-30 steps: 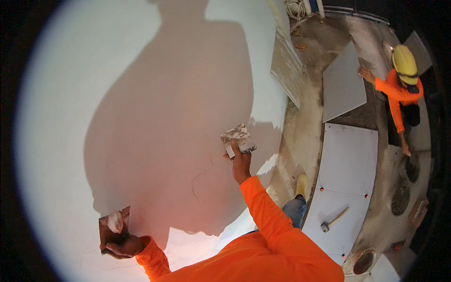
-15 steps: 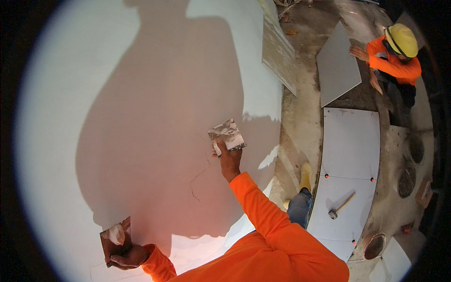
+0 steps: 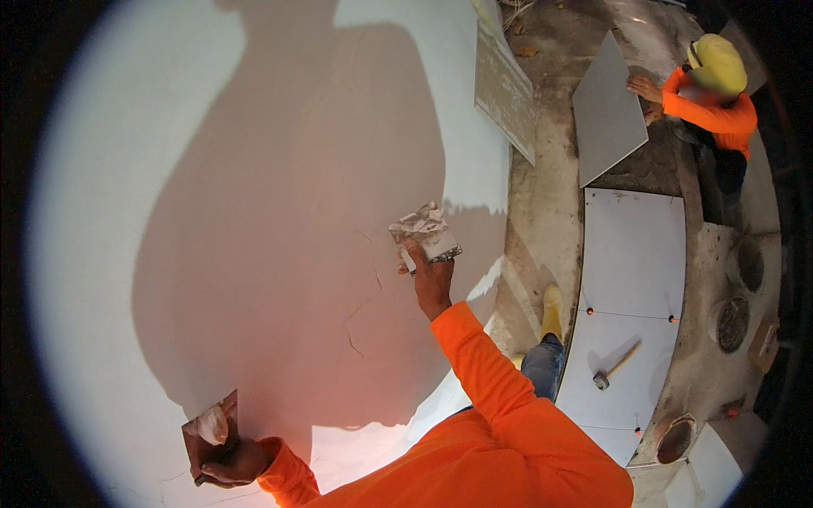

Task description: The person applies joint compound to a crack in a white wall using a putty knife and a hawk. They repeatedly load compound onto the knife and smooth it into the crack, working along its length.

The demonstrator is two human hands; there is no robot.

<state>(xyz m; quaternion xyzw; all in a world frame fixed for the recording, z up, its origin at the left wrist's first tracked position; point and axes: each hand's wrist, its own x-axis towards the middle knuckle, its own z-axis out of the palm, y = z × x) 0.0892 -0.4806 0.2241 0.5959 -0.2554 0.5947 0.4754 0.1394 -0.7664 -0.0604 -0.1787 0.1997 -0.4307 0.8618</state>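
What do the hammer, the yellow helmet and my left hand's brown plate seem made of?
Hammer: handle probably wood, tan and matt; grey head, rubber or metal. Yellow helmet: likely hard plastic, smooth rounded shell. Brown plate: flat, perhaps metal or wood; shade hides its finish.

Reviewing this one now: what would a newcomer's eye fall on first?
Probably the big dark human-shaped shadow across the smooth white wall, left of centre. Near the centre, the right hand in a bright orange sleeve holds a square plate smeared with pale paste. At upper right, a co-worker in a yellow hard hat touches a flat grey panel.
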